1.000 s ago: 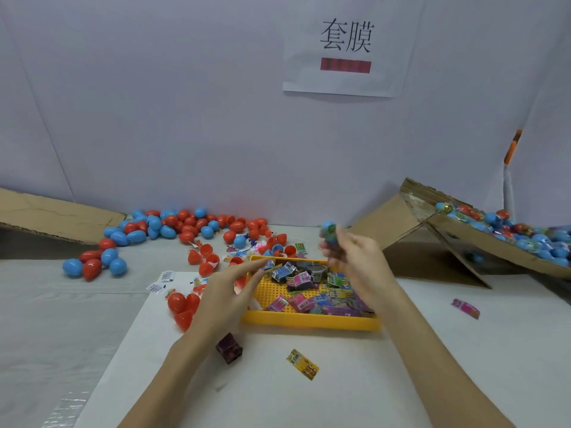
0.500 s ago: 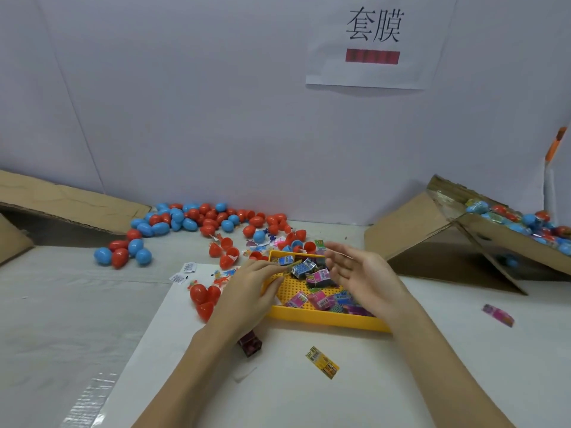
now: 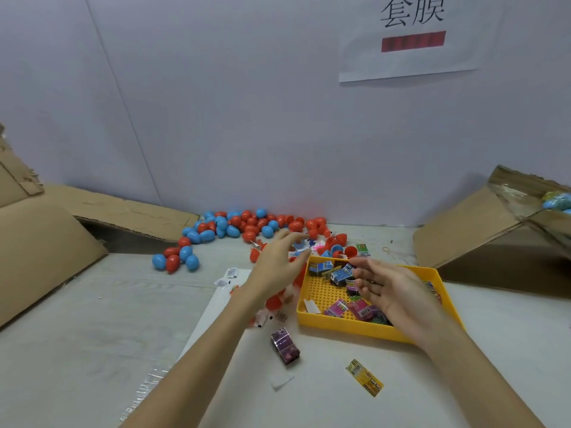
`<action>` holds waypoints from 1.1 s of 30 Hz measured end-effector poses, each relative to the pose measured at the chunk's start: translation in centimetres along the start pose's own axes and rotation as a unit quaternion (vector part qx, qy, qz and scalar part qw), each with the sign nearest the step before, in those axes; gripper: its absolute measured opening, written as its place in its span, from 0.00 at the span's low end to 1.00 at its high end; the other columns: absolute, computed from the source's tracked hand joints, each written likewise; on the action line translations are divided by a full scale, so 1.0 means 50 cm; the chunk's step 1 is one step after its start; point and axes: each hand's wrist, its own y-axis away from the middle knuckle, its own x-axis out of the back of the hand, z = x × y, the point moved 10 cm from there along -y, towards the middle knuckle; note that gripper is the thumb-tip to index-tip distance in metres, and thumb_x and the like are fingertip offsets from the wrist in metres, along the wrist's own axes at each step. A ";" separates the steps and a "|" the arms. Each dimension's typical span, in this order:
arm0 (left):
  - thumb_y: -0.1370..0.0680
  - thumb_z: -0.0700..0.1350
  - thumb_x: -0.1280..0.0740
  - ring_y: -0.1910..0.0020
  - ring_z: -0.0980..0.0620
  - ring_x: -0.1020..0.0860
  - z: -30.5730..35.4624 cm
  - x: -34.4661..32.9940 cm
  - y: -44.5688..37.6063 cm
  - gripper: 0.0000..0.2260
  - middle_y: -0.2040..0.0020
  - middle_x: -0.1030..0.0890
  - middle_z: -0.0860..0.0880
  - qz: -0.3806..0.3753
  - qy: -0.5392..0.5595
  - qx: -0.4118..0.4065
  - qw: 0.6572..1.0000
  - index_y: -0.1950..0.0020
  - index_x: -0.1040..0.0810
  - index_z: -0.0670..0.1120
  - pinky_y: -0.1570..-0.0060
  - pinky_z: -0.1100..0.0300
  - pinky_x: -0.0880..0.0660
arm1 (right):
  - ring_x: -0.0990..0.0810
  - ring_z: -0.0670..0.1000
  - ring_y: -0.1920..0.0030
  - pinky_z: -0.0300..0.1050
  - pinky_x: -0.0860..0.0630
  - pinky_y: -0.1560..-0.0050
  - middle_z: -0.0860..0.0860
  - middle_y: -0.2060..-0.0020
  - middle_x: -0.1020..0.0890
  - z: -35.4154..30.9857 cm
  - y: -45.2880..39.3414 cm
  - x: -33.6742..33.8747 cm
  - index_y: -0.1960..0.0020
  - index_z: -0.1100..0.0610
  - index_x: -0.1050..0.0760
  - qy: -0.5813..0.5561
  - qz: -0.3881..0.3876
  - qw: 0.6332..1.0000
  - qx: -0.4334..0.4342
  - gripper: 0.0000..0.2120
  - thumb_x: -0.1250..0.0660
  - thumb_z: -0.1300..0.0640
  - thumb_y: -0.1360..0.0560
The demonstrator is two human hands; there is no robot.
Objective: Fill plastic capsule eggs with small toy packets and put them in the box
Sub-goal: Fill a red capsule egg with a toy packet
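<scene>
A heap of red and blue capsule eggs (image 3: 241, 227) lies at the back of the table by the wall. A yellow tray (image 3: 367, 330) holds several small toy packets (image 3: 338, 274). My left hand (image 3: 278, 267) is stretched out over loose egg halves (image 3: 335, 248) left of the tray, fingers relaxed and empty. Above the tray my right hand (image 3: 392, 288) hovers with its fingers spread and holds nothing. The cardboard box (image 3: 482, 230) with filled eggs (image 3: 557, 200) stands at the right edge.
A purple packet (image 3: 285, 345) and a yellow packet (image 3: 364, 377) lie on the white sheet in front of the tray. Flattened cardboard (image 3: 46, 242) rests at the left. A paper sign (image 3: 411, 35) hangs on the wall. Small paper labels (image 3: 227, 278) lie beside my left wrist.
The blue egg my right hand held a second ago is gone and that hand has dropped over the tray. My left hand reached further toward the egg halves. The view swung left.
</scene>
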 end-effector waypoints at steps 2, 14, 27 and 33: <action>0.16 0.53 0.37 0.37 0.49 0.25 -0.067 0.020 -0.053 0.18 0.35 0.25 0.48 0.015 -0.101 0.055 0.993 0.29 0.24 0.48 0.38 0.51 0.25 | 0.15 0.50 0.59 0.40 0.18 0.60 0.57 0.55 0.14 -0.001 -0.001 0.001 0.48 0.60 0.13 -0.001 0.000 1.000 0.001 0.14 0.38 0.59 0.15; 0.15 0.43 0.41 0.46 0.46 0.26 -0.234 0.077 -0.093 0.12 0.40 0.25 0.40 0.061 -0.147 0.190 0.969 0.49 0.19 0.40 0.40 0.50 0.28 | 0.16 0.50 0.61 0.41 0.20 0.61 0.56 0.57 0.14 0.005 -0.004 0.000 0.44 0.62 0.15 0.021 0.008 1.000 -0.002 0.14 0.39 0.59 0.15; 0.22 0.43 0.27 0.45 0.61 0.27 0.165 -0.045 0.128 0.09 0.43 0.26 0.52 0.066 0.077 -0.062 0.993 0.43 0.20 0.49 0.45 0.67 0.26 | 0.16 0.50 0.59 0.40 0.20 0.60 0.55 0.59 0.15 -0.014 0.017 -0.017 0.43 0.59 0.16 0.153 0.023 0.986 0.066 0.08 0.33 0.62 0.18; 0.23 0.41 0.26 0.41 0.56 0.25 0.161 -0.038 0.144 0.08 0.42 0.23 0.50 0.093 0.068 -0.081 0.990 0.45 0.19 0.45 0.43 0.65 0.24 | 0.15 0.51 0.59 0.45 0.16 0.56 0.55 0.59 0.13 -0.022 0.025 -0.032 0.44 0.53 0.16 0.262 0.027 0.958 0.113 0.07 0.31 0.59 0.19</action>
